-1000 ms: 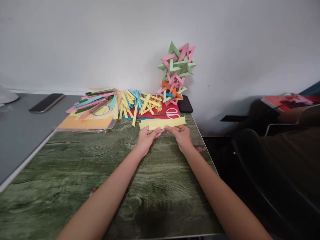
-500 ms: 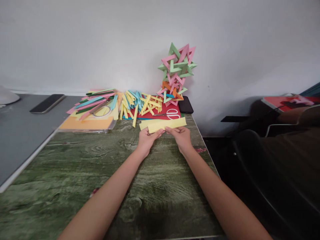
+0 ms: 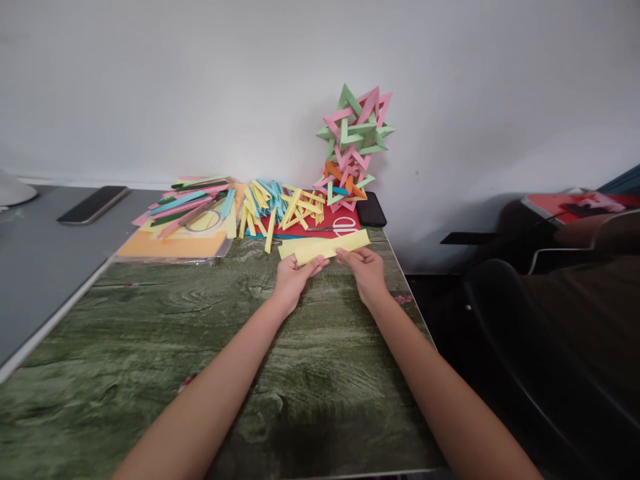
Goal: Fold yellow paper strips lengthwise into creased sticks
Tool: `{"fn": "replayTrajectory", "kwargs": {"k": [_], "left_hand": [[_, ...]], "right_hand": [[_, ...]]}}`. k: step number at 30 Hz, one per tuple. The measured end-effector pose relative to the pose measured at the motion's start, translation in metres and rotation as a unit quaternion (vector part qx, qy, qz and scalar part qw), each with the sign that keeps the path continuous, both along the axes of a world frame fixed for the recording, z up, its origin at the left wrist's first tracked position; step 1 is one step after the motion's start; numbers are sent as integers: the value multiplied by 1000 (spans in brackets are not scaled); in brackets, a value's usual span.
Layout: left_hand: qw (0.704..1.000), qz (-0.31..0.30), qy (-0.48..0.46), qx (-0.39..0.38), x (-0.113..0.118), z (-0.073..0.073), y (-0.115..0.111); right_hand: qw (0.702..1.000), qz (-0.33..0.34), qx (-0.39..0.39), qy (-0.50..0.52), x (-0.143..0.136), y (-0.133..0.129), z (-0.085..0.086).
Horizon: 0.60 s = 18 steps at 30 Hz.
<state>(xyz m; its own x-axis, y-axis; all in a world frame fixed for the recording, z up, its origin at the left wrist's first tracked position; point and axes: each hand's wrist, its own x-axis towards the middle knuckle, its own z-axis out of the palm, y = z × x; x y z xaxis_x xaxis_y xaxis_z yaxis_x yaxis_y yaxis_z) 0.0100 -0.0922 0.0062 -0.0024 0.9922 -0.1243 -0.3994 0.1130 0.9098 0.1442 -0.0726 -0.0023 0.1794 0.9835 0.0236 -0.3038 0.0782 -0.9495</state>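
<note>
A yellow paper strip [image 3: 333, 247] is held between my two hands, tilted up a little at its right end. My left hand [image 3: 296, 277] pinches its lower left part between thumb and fingers. On the right, my right hand [image 3: 364, 268] grips the strip's lower edge with thumb and fingers. Another piece of yellow paper [image 3: 288, 248] shows behind the strip at its left. Just beyond lie scissors with white handles [image 3: 345, 225] on red paper [image 3: 290, 231], partly covered by the strip.
Yellow and blue folded strips [image 3: 273, 200] lie at the back of the green wood-patterned table [image 3: 210, 320]. Coloured strips [image 3: 187, 200] rest on packets at the left. Paper star models [image 3: 357, 127] and a black phone [image 3: 371, 210] stand further right. Another phone [image 3: 94, 205] lies far left.
My right hand has shifted slightly right along the strip, parting from my left fingers. The strip's right end is tilted up more and covers more of the scissors' handles.
</note>
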Motion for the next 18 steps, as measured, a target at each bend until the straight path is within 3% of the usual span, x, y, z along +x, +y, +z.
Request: {"fn": "replayTrajectory", "kwargs": {"k": [6, 18], "left_hand": [[1000, 10, -8, -14, 1, 3, -1], [1000, 19, -13, -2, 0, -4, 3]], "right_hand": [[1000, -9, 0, 16, -1, 2, -3], [997, -27, 17, 64, 6, 6, -2]]}}
